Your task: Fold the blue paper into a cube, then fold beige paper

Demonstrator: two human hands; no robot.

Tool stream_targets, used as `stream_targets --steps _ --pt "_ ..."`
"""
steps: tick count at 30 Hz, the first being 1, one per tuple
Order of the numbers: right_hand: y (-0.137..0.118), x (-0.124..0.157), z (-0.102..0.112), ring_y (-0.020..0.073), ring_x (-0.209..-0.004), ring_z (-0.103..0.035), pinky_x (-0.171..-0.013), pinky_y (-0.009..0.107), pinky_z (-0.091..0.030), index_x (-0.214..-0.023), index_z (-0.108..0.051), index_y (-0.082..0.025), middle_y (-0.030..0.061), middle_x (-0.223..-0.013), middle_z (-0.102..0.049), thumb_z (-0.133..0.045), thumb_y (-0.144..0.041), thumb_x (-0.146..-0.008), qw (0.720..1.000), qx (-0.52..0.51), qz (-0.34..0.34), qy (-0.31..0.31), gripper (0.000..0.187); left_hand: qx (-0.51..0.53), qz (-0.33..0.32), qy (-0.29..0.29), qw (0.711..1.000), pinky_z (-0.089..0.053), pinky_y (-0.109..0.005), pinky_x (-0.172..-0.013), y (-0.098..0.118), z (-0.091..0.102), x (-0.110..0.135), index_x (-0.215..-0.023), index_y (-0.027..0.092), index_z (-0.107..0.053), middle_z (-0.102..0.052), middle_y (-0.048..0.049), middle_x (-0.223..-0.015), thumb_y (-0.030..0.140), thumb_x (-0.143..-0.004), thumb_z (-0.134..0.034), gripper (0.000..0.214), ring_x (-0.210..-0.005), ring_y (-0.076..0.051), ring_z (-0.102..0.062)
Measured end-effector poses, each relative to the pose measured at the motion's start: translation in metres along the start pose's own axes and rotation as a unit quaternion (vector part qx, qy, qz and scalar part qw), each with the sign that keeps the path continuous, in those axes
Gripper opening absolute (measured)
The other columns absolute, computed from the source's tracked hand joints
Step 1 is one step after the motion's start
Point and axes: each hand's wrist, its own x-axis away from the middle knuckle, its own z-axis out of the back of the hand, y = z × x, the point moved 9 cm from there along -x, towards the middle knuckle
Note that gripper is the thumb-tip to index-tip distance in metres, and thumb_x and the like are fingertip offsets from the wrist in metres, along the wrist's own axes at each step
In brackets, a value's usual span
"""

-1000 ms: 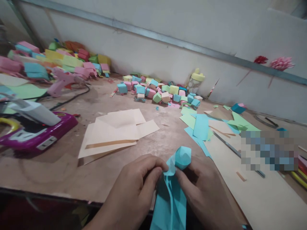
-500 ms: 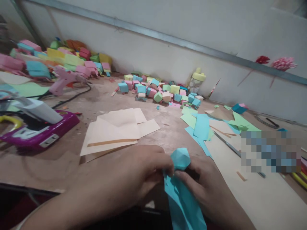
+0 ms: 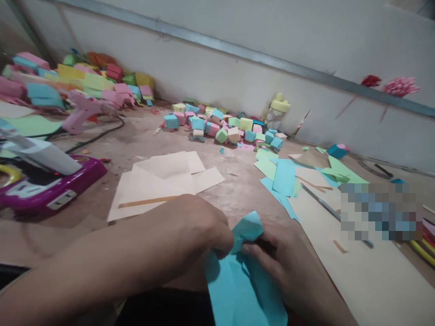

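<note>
A folded piece of blue paper (image 3: 244,290) hangs over the near edge of the table, between both of my hands. My left hand (image 3: 200,231) pinches its left side near the top. On the other side, my right hand (image 3: 278,258) grips it with the thumb across the front. The paper's upper end sticks up between the hands as a small folded shape, while the lower part spreads wide towards me. Just beyond my left forearm lies a stack of cream paper sheets (image 3: 166,176), with a thin brown strip on it.
A purple device (image 3: 81,181) and a pink glue gun (image 3: 79,111) are at left. Small paper cubes (image 3: 234,133) and a yellow-lidded bottle (image 3: 277,111) stand near the wall. Right of my hands are blue and green paper scraps (image 3: 284,176) and a long metal blade (image 3: 322,203).
My left hand has moved slightly left, pulling the blue paper wider at its lower part. The top of the paper is now flatter and more tilted. The view has shifted a little.
</note>
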Motion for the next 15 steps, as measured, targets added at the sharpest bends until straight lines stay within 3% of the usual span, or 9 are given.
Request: stream_targets --steps 4,10,15 --pt "0.0 0.0 0.002 0.0086 -0.071 -0.058 -0.063 0.021 -0.04 -0.073 -0.063 -0.02 -0.0066 -0.073 -0.063 -0.062 -0.01 -0.08 1.0 0.0 -0.006 0.019 0.013 0.004 -0.034 -0.08 0.996 -0.04 -0.021 -0.061 0.015 -0.002 0.0 -0.08 0.024 -0.066 -0.066 0.001 -0.08 0.013 -0.078 -0.06 0.012 -0.069 -0.012 -0.058" --pt "0.001 -0.001 0.003 0.007 -0.064 -0.056 -0.059 0.02 -0.039 -0.068 -0.06 -0.02 -0.0079 -0.067 -0.062 -0.062 -0.009 -0.079 1.0 0.003 -0.019 0.025 0.016 0.048 -0.046 -0.094 0.993 -0.043 -0.017 -0.06 0.018 -0.006 0.003 -0.086 0.024 -0.067 -0.065 0.001 -0.085 0.009 -0.078 -0.061 0.018 -0.069 -0.01 -0.06" --pt "-0.002 0.001 0.003 0.0095 -0.063 -0.058 -0.057 0.021 -0.04 -0.069 -0.06 -0.02 -0.0053 -0.066 -0.063 -0.06 -0.014 -0.08 0.999 0.02 -0.038 0.024 0.013 -0.012 -0.048 -0.095 0.994 -0.041 -0.016 -0.064 0.012 -0.013 -0.001 -0.093 0.022 -0.064 -0.063 0.0012 -0.086 0.006 -0.08 -0.058 0.021 -0.074 -0.009 -0.06"
